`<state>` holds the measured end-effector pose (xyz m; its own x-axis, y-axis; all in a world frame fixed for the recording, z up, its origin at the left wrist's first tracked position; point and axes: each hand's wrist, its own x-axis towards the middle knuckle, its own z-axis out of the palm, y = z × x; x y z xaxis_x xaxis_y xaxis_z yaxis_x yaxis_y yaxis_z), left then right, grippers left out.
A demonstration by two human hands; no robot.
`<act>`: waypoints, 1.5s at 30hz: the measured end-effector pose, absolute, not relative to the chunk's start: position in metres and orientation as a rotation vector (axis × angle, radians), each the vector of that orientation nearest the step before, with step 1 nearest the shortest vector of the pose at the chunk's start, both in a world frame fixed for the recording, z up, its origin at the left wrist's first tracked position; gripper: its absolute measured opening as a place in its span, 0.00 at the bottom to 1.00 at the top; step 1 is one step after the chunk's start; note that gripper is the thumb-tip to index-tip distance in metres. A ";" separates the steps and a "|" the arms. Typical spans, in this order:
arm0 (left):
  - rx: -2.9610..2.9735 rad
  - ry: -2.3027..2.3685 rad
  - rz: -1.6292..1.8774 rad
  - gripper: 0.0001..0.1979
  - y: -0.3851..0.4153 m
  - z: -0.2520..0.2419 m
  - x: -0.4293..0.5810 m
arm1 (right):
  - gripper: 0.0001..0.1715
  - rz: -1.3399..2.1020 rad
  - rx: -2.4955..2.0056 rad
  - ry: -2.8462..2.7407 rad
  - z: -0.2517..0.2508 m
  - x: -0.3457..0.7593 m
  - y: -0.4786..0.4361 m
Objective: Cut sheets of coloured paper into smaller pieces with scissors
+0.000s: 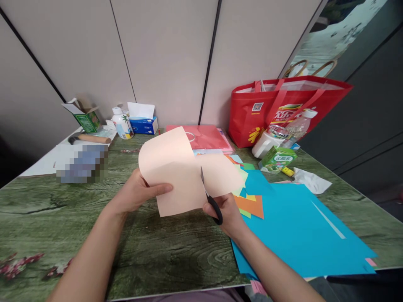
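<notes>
A pale peach sheet of paper (176,167) is held up above the table, its left side curling over. My left hand (141,191) grips the sheet with the thumb on the near face and the fingers hidden behind. Black-handled scissors (215,209) are in my right hand (229,212), with a blade lying across the paper along a cut from the lower edge. To the right of that cut, a flap of the sheet (220,174) bends away above my right hand. Orange paper pieces (253,205) lie just beyond the right hand.
Large blue sheets (302,235) cover the table's right side. Behind them stand a green carton (277,159), a clear bottle (300,126) and a red bag (252,111). A red folder (208,136) lies at the back. A tissue box (143,125), white bottle (122,123) and hammer-like tool (91,138) are at left.
</notes>
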<state>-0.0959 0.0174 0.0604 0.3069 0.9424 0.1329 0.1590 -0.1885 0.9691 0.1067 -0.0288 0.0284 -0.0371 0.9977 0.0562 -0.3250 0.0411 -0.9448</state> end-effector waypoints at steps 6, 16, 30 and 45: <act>1.593 1.032 0.997 0.26 0.018 0.061 -0.097 | 0.19 1.370 -0.927 -1.002 0.022 0.107 -0.029; 1.581 1.006 1.021 0.25 0.017 0.060 -0.097 | 0.14 1.412 -0.891 -0.970 0.018 0.108 -0.029; 1.575 0.999 1.039 0.26 0.017 0.061 -0.097 | 0.12 1.402 -0.959 -0.969 0.023 0.109 -0.029; 1.623 1.003 0.963 0.28 0.018 0.062 -0.099 | 0.20 1.361 -0.876 -0.936 0.021 0.108 -0.029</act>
